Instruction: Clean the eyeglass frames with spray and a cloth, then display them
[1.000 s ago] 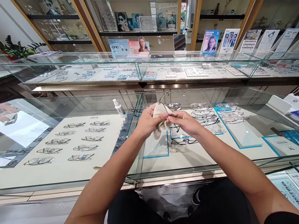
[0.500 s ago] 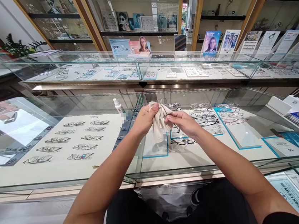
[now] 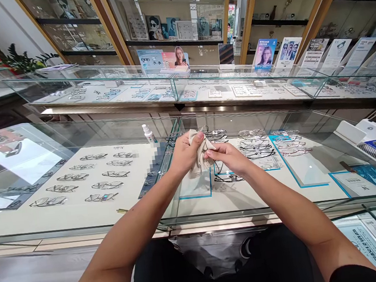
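Cloth point(image 3: 197, 156), clamped in left grip point(image 3: 183, 153), mostly hides eyeglasses point(image 3: 219, 167); right grip point(image 3: 229, 155) unclear.

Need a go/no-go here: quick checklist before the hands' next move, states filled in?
1. Left hand gripping cloth: ok, cloth bunched in it.
2. Right hand closed: ok, pinched at the cloth's edge, on the glasses as far as shows.
3. Lenses of those glasses in sight: not ok, cloth and hands cover them.
4. Lenses clean: cannot tell.
5. Spray bottle clear of hands: ok, apart, left of the left hand.
6. Open white box clear: ok, far to the right.
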`<state>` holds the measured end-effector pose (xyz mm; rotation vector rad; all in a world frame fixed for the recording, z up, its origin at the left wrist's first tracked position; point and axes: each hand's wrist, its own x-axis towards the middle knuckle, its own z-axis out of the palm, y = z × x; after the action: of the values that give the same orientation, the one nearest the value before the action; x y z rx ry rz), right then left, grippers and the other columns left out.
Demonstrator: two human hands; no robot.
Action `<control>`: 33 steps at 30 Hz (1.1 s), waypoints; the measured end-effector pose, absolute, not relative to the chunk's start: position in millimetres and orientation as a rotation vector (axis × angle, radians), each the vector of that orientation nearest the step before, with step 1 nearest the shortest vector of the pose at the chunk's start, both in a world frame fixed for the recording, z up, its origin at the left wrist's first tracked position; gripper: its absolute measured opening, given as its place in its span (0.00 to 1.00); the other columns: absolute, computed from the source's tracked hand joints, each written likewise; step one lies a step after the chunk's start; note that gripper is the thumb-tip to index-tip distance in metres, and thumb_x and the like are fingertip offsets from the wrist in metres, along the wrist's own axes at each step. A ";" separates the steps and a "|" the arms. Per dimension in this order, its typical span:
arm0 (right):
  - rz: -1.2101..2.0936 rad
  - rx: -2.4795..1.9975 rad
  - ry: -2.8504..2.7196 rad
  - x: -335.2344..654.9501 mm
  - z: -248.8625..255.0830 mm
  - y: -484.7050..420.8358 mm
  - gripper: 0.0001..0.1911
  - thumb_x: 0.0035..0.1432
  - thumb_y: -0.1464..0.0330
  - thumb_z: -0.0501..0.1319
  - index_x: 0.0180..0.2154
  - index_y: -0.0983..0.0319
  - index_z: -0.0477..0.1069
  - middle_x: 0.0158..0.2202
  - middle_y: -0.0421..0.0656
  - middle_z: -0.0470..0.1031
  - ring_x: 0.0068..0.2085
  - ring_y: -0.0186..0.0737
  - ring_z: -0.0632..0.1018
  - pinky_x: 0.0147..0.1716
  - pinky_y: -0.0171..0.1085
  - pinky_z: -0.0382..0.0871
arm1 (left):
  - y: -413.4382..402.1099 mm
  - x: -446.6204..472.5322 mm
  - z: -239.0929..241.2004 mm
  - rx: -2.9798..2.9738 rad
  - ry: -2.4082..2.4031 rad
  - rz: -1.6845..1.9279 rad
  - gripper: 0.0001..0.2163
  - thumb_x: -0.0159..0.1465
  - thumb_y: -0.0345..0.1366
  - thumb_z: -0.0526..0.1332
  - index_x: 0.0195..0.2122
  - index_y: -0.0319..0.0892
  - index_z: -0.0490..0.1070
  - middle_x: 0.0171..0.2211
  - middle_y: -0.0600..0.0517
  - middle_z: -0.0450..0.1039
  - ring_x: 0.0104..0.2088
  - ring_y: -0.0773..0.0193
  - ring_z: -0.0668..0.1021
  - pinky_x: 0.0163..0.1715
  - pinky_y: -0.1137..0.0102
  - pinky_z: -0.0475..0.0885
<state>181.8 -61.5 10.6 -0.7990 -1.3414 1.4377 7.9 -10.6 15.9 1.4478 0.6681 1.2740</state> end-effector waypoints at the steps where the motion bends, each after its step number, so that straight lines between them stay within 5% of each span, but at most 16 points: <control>1: 1.437 -0.807 -1.327 182.4 10.6 -61.2 0.30 0.45 0.40 0.82 0.32 0.60 0.85 0.35 0.41 0.82 0.37 0.38 0.75 0.44 0.40 0.68 | -9.2 7.4 15.3 1.444 0.662 1.260 0.30 0.64 0.67 0.71 0.28 0.42 0.71 0.20 0.55 0.72 0.19 0.70 0.70 0.20 0.74 0.66; 5: 1.405 -0.831 -1.253 189.1 9.5 -55.9 0.29 0.44 0.41 0.82 0.32 0.60 0.86 0.34 0.42 0.82 0.36 0.38 0.74 0.42 0.40 0.66 | -4.0 4.2 20.4 1.386 0.569 1.113 0.31 0.60 0.67 0.74 0.33 0.40 0.76 0.24 0.52 0.77 0.23 0.67 0.76 0.24 0.72 0.73; 10: 1.428 -0.755 -1.236 191.8 7.8 -52.7 0.27 0.48 0.44 0.82 0.32 0.60 0.85 0.34 0.42 0.82 0.37 0.38 0.74 0.43 0.40 0.68 | -8.7 4.3 29.8 1.399 0.516 1.070 0.29 0.51 0.52 0.85 0.44 0.40 0.78 0.32 0.52 0.83 0.28 0.66 0.81 0.29 0.73 0.76; 19: 1.417 -0.746 -1.417 174.7 1.8 -61.9 0.28 0.53 0.40 0.78 0.35 0.59 0.85 0.38 0.43 0.80 0.41 0.42 0.78 0.51 0.45 0.72 | -15.3 9.7 13.0 1.481 0.748 1.337 0.34 0.66 0.72 0.65 0.24 0.44 0.68 0.16 0.56 0.66 0.17 0.69 0.66 0.18 0.72 0.61; 25: 1.218 -0.758 -1.302 191.8 8.6 -55.1 0.26 0.52 0.42 0.79 0.32 0.57 0.83 0.51 0.47 0.79 0.55 0.48 0.77 0.61 0.46 0.70 | 1.9 7.5 16.9 1.257 0.685 1.540 0.30 0.64 0.71 0.68 0.40 0.44 0.77 0.28 0.54 0.76 0.28 0.63 0.78 0.29 0.71 0.75; 28: 1.222 -0.724 -1.218 202.2 16.1 -52.1 0.24 0.53 0.44 0.80 0.32 0.57 0.81 0.59 0.48 0.81 0.60 0.50 0.77 0.62 0.47 0.70 | 6.4 4.5 23.7 1.207 0.585 1.522 0.28 0.64 0.68 0.70 0.46 0.47 0.75 0.26 0.58 0.69 0.26 0.66 0.74 0.27 0.72 0.74; 33: 1.276 -0.667 -1.109 213.6 25.2 -49.2 0.23 0.51 0.47 0.81 0.32 0.56 0.77 0.43 0.45 0.84 0.52 0.45 0.81 0.59 0.44 0.73 | 4.1 -1.3 21.5 1.556 0.661 1.358 0.33 0.69 0.72 0.61 0.24 0.45 0.66 0.19 0.58 0.51 0.20 0.68 0.57 0.21 0.71 0.56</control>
<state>213.6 -49.2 25.2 -0.6668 -1.1093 1.2762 -1.3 4.1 21.5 1.5564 0.6606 1.3578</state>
